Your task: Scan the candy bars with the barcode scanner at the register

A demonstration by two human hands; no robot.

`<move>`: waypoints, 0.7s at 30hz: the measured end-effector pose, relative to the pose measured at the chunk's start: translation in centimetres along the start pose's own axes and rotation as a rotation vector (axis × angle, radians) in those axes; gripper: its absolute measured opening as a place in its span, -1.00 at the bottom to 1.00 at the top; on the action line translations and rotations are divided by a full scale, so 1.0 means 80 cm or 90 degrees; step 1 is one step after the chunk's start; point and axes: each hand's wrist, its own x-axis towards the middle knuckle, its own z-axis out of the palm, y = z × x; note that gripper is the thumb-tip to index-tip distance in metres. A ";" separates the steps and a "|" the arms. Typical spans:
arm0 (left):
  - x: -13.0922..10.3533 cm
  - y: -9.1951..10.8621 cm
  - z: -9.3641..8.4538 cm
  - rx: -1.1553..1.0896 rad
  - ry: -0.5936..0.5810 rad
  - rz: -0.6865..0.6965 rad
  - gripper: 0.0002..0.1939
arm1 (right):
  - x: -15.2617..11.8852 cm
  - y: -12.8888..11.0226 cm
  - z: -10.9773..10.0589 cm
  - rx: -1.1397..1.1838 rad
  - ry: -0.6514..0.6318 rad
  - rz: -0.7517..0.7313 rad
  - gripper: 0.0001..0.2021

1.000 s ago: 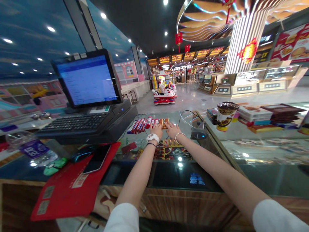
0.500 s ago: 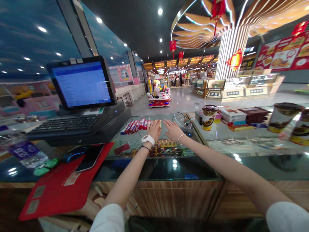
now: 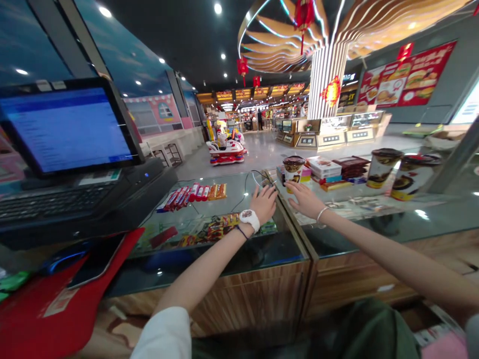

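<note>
My left hand [image 3: 264, 204], with a white watch [image 3: 250, 219] on its wrist, is over the glass counter [image 3: 239, 185] near the wooden seam. Its fingers are stretched forward and nothing shows in them; what lies beneath is hidden. My right hand [image 3: 306, 200] reaches across the right-hand counter, open, fingers extended, just in front of a lidded paper cup [image 3: 293, 168]. Whether the fingertips touch the cup I cannot tell. To the left of both hands lies a row of red-wrapped snack bars [image 3: 183, 196] with orange packets [image 3: 217, 191] at its end.
A monitor [image 3: 69, 130] and keyboard [image 3: 48, 209] occupy the left. Below them a phone [image 3: 98, 260] rests on a red mat [image 3: 75, 319]. Stacked boxes [image 3: 324, 167], dark packets [image 3: 351, 167] and two larger cups [image 3: 382, 168] stand at the right. A thin cable [image 3: 245, 192] crosses the glass.
The view has swung right. Both hands have left the end of the snack row and moved right, my right hand to the cup and my left hand to the counter seam.
</note>
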 end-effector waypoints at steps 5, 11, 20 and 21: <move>0.045 0.057 0.022 0.024 0.003 0.118 -0.54 | -0.038 0.062 -0.023 -0.062 -0.030 0.092 -0.41; 0.103 0.108 0.045 0.018 0.005 0.210 -0.54 | -0.064 0.135 -0.047 -0.108 -0.067 0.136 -0.36; 0.183 0.154 0.080 0.049 0.064 0.255 -0.56 | -0.062 0.231 -0.065 -0.121 -0.081 0.206 -0.36; 0.190 0.157 0.084 0.048 0.065 0.254 -0.56 | -0.061 0.239 -0.063 -0.116 -0.081 0.216 -0.35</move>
